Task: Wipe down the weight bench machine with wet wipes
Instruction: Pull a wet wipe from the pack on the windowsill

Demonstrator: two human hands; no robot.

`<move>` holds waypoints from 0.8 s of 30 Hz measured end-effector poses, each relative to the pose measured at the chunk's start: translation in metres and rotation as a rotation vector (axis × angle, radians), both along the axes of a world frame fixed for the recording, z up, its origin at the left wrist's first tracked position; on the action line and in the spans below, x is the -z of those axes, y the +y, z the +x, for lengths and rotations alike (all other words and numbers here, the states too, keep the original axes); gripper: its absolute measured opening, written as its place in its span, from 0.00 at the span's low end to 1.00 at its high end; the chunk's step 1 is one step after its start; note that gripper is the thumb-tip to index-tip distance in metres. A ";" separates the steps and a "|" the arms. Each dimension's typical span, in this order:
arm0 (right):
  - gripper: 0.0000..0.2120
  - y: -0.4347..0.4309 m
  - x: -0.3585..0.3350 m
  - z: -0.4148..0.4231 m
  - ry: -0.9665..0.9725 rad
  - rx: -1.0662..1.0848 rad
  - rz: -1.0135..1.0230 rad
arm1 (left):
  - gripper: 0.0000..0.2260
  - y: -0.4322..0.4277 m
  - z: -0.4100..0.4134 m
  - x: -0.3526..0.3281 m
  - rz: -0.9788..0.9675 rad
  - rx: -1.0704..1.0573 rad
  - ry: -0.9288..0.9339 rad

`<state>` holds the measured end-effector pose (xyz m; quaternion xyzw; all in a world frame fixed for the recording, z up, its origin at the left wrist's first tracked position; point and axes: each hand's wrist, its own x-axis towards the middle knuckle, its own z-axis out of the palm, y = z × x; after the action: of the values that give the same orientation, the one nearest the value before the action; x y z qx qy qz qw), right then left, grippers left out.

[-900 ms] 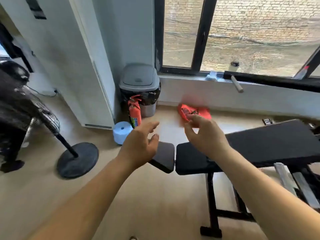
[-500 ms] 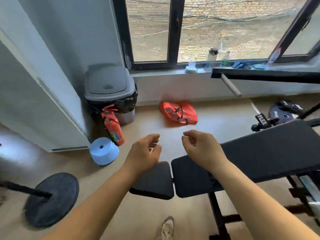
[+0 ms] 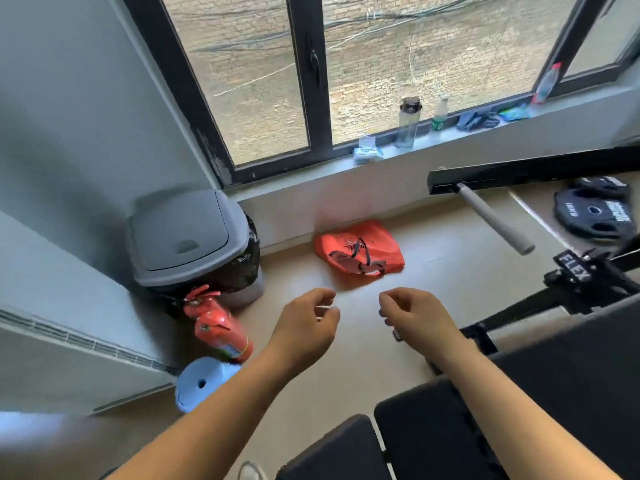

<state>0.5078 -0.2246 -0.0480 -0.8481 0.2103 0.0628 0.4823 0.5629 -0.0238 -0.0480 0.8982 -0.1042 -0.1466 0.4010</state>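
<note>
A big window [image 3: 242, 81] with a black frame fills the top of the frame. The black weight bench [image 3: 571, 393] sits in the lower right corner, and its small seat pad [image 3: 336, 448] is at the bottom edge. A grey bin [image 3: 187, 233] with a black bag inside stands at the middle left, against the wall. Black weight plates [image 3: 592, 213] lie on the floor at the right edge. An orange bag [image 3: 358, 249] lies flat on the floor in the middle, below the window.

Both arms reach up from the bottom of the frame. The left hand [image 3: 304, 327] and the right hand [image 3: 415, 317] hang in the air over the floor, near each other but apart. Their fingers are softly curled and hold nothing.

A red fire extinguisher [image 3: 218, 327] stands just beside the bin, and a blue roll [image 3: 197, 382] lies below it. The pack of wet wipes [image 3: 367, 153] rests on the windowsill [image 3: 467, 133], left of a clear bottle [image 3: 408, 123], well apart from both hands.
</note>
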 end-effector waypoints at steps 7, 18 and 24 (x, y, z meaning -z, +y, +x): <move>0.12 -0.005 0.017 0.081 0.074 0.139 -0.086 | 0.16 -0.030 0.133 0.041 0.032 0.300 -0.087; 0.15 0.005 0.013 0.233 0.222 0.247 -0.287 | 0.08 -0.039 0.304 0.067 0.045 0.508 -0.140; 0.16 -0.014 0.031 0.242 0.170 0.282 -0.249 | 0.10 -0.061 0.329 0.065 0.095 0.565 -0.102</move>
<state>0.7497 -0.2389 -0.0793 -0.8550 0.3731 0.0397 0.3580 0.8920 -0.0846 -0.1127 0.8576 -0.3633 -0.2117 0.2962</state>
